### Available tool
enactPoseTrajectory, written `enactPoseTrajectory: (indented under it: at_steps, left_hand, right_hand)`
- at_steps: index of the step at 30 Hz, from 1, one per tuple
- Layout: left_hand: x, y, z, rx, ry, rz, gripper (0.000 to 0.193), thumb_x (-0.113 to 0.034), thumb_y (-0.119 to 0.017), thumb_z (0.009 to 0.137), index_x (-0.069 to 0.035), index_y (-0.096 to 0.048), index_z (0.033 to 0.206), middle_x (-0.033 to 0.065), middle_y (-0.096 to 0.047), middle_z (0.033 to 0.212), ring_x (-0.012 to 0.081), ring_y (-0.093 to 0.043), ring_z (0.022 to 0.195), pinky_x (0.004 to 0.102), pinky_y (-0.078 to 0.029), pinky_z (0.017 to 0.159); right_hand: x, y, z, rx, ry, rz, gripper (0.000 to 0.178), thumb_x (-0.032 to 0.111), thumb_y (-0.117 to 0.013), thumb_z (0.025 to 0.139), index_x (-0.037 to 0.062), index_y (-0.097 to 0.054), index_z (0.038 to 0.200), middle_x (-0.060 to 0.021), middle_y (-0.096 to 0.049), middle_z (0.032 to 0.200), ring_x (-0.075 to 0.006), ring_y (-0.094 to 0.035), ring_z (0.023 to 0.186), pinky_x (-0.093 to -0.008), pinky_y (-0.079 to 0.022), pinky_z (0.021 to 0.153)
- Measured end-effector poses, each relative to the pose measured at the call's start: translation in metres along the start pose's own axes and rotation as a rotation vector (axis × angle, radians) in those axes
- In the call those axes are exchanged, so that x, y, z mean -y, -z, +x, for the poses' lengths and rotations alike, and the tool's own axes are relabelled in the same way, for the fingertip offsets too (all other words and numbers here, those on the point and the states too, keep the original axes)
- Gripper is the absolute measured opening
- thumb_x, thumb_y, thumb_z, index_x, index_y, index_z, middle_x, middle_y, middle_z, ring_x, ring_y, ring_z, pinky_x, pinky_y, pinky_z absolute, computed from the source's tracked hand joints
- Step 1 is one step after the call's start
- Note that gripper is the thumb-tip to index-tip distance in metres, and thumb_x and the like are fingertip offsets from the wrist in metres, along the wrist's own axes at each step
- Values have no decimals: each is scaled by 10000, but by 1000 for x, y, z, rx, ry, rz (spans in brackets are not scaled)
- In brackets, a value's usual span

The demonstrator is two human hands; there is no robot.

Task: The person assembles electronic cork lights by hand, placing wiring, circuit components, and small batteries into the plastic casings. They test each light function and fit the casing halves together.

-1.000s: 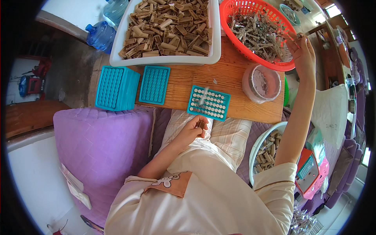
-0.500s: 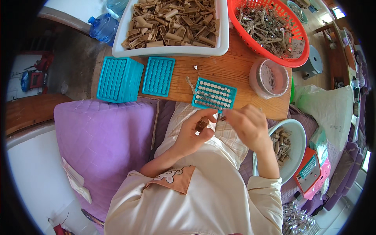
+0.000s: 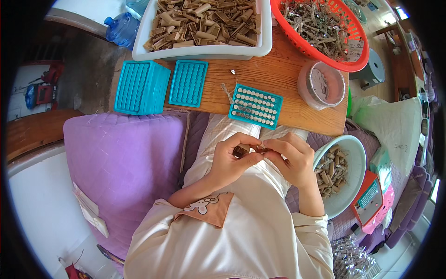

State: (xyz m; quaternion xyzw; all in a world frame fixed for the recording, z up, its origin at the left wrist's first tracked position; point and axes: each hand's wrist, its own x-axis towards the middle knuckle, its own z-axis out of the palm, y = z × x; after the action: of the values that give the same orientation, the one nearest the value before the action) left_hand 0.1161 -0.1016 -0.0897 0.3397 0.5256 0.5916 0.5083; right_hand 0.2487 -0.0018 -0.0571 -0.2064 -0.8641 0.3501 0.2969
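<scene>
Over my lap, my left hand (image 3: 231, 157) is closed around a small brown plastic piece (image 3: 239, 151), hollow like the ones in the white tub. My right hand (image 3: 293, 157) meets it fingertip to fingertip, thumb and fingers pinched at the piece's right end. Whatever small thing those fingertips pinch is hidden. Just beyond both hands, at the table's near edge, lies a teal tray (image 3: 255, 106) with rows of small round whitish and silvery parts. Neither hand touches the tray.
A white tub (image 3: 209, 52) of brown plastic pieces stands at the back, beside a red basket (image 3: 320, 55) of wiry parts. Teal trays (image 3: 146, 88) are stacked left. A clear round container (image 3: 304, 86) stands right; a pale basin (image 3: 355, 179) of brown pieces sits by my right arm.
My right hand has come back from the near edge of the teal tray toward me and now meets my left hand at the brown piece. The left hand has barely moved.
</scene>
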Motion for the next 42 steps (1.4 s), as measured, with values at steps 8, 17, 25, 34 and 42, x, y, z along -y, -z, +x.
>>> enactPoseTrajectory:
  at_steps: [8, 17, 25, 34, 42]
  left_hand:
    - [4, -4, 10, 22, 130, -705, 373, -295, -347, 878, -7, -396, 1110, 53, -504, 879, 105, -440, 715, 211, -361, 667]
    - [3, -6, 2, 123, -62, -479, 393, -138, -518, 817, 4, -381, 1157, 117, -488, 1091, 161, -473, 1018, 272, -405, 850]
    - [3, -5, 3, 134, -55, -458, 394, -11, -522, 790, 0, -411, 1168, 122, -508, 1089, 149, -507, 969, 250, -437, 810]
    - [3, -6, 3, 142, -14, -434, 422, -27, -539, 784, -11, -404, 1183, 109, -520, 1078, 134, -514, 953, 226, -438, 795]
    - [-1, -5, 3, 80, 18, -452, 421, -88, -531, 804, -5, -389, 1192, 119, -522, 1076, 165, -515, 972, 263, -430, 818]
  right_hand:
    - [11, -23, -13, -284, -361, 298, 209, -2, -688, 608, 26, -572, 779, -53, -574, 660, -109, -517, 503, -209, -414, 449]
    - [27, -27, -9, -357, -237, 185, 168, -49, -660, 624, 7, -563, 749, -67, -555, 644, -118, -538, 519, -197, -422, 431]
    - [25, -26, -15, -366, -192, 208, 200, -63, -670, 604, 0, -555, 755, -73, -549, 629, -121, -535, 508, -204, -425, 440]
    - [30, -27, -13, -387, -195, 182, 186, -59, -660, 623, 2, -557, 766, -69, -549, 633, -136, -541, 511, -240, -443, 461]
    - [31, -32, -15, -321, -187, 16, 194, -50, -649, 619, 16, -576, 786, -72, -549, 664, -162, -536, 532, -245, -419, 442]
